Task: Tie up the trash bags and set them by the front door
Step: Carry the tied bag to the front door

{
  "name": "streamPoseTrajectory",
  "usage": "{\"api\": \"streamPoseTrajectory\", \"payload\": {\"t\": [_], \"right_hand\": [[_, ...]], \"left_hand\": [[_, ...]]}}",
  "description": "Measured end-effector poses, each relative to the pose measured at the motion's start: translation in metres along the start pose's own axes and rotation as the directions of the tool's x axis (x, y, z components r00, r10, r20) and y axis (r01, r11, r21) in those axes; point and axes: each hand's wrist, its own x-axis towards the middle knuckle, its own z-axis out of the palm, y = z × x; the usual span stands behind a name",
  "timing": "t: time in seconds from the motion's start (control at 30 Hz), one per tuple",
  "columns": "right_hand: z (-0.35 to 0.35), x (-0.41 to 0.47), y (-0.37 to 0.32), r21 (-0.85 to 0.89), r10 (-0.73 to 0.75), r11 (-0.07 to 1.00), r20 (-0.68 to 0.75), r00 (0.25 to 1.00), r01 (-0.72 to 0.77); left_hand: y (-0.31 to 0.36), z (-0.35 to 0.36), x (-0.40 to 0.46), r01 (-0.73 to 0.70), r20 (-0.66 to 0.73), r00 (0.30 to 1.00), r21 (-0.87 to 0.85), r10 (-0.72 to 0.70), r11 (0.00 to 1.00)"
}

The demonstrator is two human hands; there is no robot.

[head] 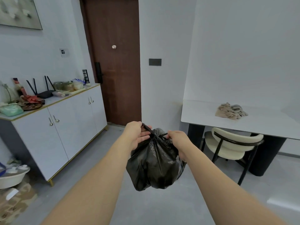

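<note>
bag point(154, 164) — black, full, held in mid-air above the grey floor, short of the door point(113, 62) | left hand point(138, 135) — fingers pinch one top strip | right hand point(177, 138) — fingers curled on the other strip | strips pulled apart at the neck

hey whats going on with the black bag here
A person is holding a full black trash bag up in the air with both hands. The left hand grips one twisted strip of the bag's top and the right hand pinches another, the two strips drawn apart as if tying a knot. The brown front door is straight ahead and shut. The bag is not yet on the floor, so it has not been set by the door.
</note>
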Motion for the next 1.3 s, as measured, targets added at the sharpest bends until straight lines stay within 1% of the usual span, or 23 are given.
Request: {"api": "streamPoseTrajectory", "payload": {"t": [0.2,0.33,0.53,0.67,0.77,0.87,1.0,1.13,1.23,1.3], "right_hand": [[0.03,0.13,-0.042,-0.056,-0.02,0.998,-0.02,1.0,0.019],[0.067,0.227,-0.065,-0.026,0.001,1.0,-0.013,1.0,-0.001],[0.118,0.367,-0.128,-0.024,0.025,0.999,-0.045,0.999,-0.026],[0.139,0.451,-0.161,-0.048,0.024,0.999,-0.049,0.999,-0.026],[0.156,0.512,-0.173,-0.059,0.016,0.998,-0.038,0.999,-0.019],[0.171,0.575,-0.18,-0.055,0.042,0.998,-0.024,0.999,-0.043],[0.186,0.665,-0.185,-0.024,0.073,0.997,0.009,0.997,-0.073],[0.197,0.75,-0.198,-0.021,0.093,0.996,0.029,0.995,-0.092],[0.206,0.806,-0.208,0.011,0.115,0.993,0.015,0.993,-0.116],[0.213,0.839,-0.213,0.001,0.133,0.991,0.014,0.991,-0.133]], "left_hand": [[0.03,-0.002,0.132,0.025,-0.021,0.999,0.008,-0.025,1.0],[0.048,-0.009,0.232,0.033,-0.014,0.999,0.015,-0.033,0.999],[0.104,-0.016,0.382,0.027,0.007,1.0,0.034,-0.027,0.999],[0.13,-0.02,0.474,0.058,-0.022,0.998,0.008,-0.057,0.998],[0.134,-0.016,0.538,0.095,-0.05,0.994,0.01,-0.094,0.995],[0.141,-0.012,0.604,0.107,-0.066,0.992,0.023,-0.106,0.994],[0.15,-0.007,0.692,0.137,-0.092,0.988,0.117,-0.127,0.984],[0.163,0.0,0.771,0.197,-0.107,0.978,0.167,-0.181,0.966],[0.174,0.004,0.823,0.203,-0.104,0.977,0.172,-0.188,0.964],[0.179,0.004,0.854,0.226,-0.108,0.972,0.168,-0.21,0.96]]}}
